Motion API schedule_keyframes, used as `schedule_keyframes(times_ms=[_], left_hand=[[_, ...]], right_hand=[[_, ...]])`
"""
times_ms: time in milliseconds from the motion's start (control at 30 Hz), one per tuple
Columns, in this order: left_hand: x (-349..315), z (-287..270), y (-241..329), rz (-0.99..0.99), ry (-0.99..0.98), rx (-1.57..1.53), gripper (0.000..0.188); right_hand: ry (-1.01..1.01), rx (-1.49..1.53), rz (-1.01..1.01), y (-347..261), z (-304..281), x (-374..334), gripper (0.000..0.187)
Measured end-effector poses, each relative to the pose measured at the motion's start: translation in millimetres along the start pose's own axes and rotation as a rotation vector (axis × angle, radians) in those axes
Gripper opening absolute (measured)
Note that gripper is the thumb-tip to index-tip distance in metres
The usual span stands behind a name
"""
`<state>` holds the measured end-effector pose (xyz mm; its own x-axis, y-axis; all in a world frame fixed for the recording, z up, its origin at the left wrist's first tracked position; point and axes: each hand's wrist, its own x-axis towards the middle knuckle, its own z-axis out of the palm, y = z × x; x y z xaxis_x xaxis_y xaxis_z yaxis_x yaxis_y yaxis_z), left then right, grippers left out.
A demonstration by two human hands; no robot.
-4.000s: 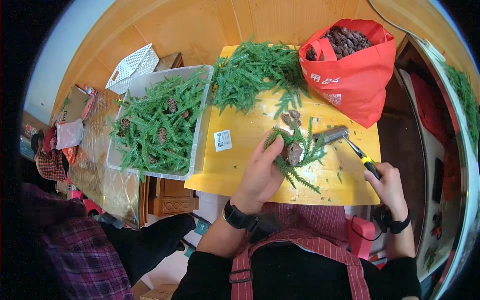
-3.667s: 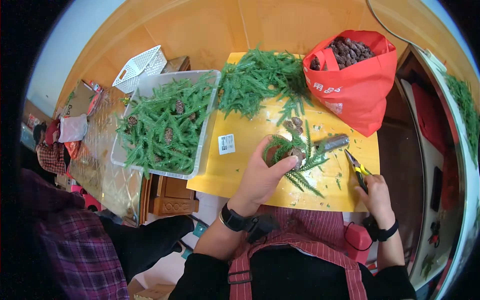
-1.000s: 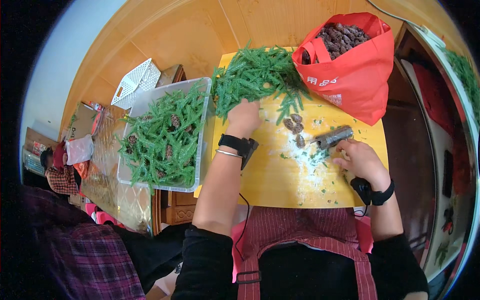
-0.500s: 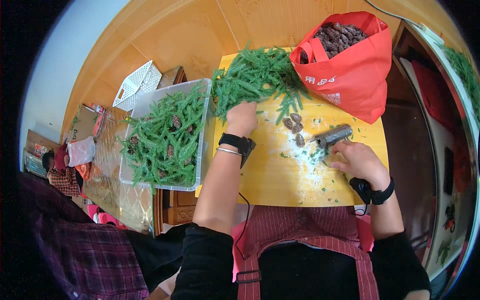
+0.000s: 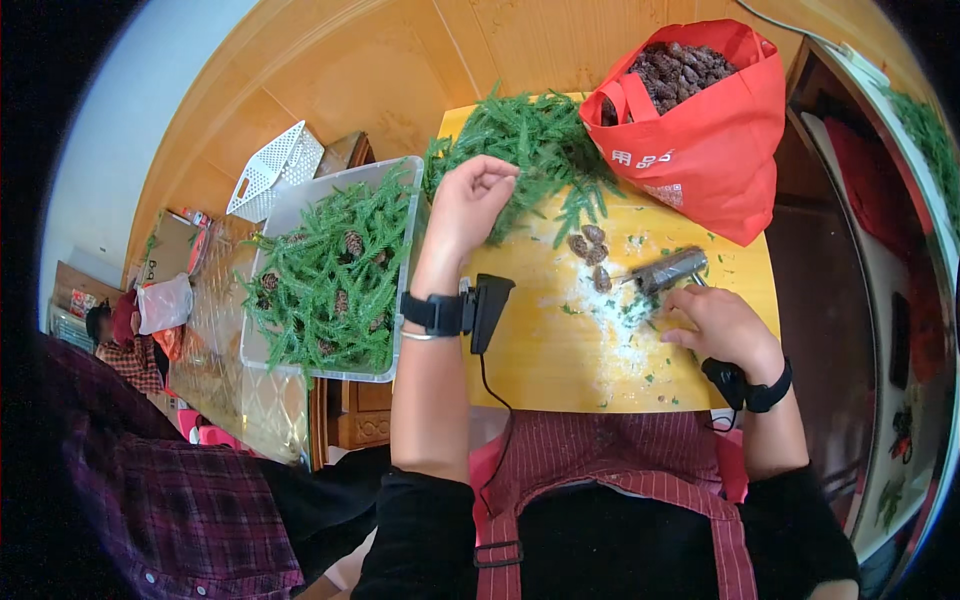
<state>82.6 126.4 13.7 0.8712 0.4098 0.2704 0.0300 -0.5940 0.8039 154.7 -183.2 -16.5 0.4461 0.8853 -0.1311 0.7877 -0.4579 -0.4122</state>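
My left hand (image 5: 470,205) is raised over the near edge of a pile of green artificial pine sprigs (image 5: 490,135), fingers pinched together. Blurred greenery at the fingertips looks like a pine sprig (image 5: 543,183) held in them. On the yellow board, my right hand (image 5: 725,325) curls at the near side of a dark cylindrical tool (image 5: 672,268) that looks like a glue gun; its handle is mostly hidden by the hand. The tool's thin tip points left toward several small brown pine cones (image 5: 592,250). White residue and green bits are scattered around them.
A clear plastic bin (image 5: 408,260) of pine sprigs with cones stands left of the yellow board (image 5: 540,370). A red bag (image 5: 710,150) full of pine cones sits at the back right. A white basket (image 5: 278,170) is behind the bin. Another person's plaid sleeve (image 5: 190,490) shows lower left.
My left hand has risen and moved slightly left from the edge of the sprig pile, with blurred greenery now at its fingertips. My right hand and the tool have barely moved.
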Motion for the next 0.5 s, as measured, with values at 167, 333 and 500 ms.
schedule_keyframes(times_ms=[167, 333, 500], left_hand=[[-39, 11, 40, -0.22, -0.145, -0.545, 0.013], [-73, 36, 35, -0.17, -0.25, -0.785, 0.025], [-89, 57, 38, -0.239, -0.313, -0.913, 0.037]], right_hand=[[0.189, 0.307, 0.013, -11, -8, 5, 0.025], [0.403, 0.999, 0.034, -25, 4, 14, 0.032], [0.397, 1.175, -0.081, -38, -1, 12, 0.038]])
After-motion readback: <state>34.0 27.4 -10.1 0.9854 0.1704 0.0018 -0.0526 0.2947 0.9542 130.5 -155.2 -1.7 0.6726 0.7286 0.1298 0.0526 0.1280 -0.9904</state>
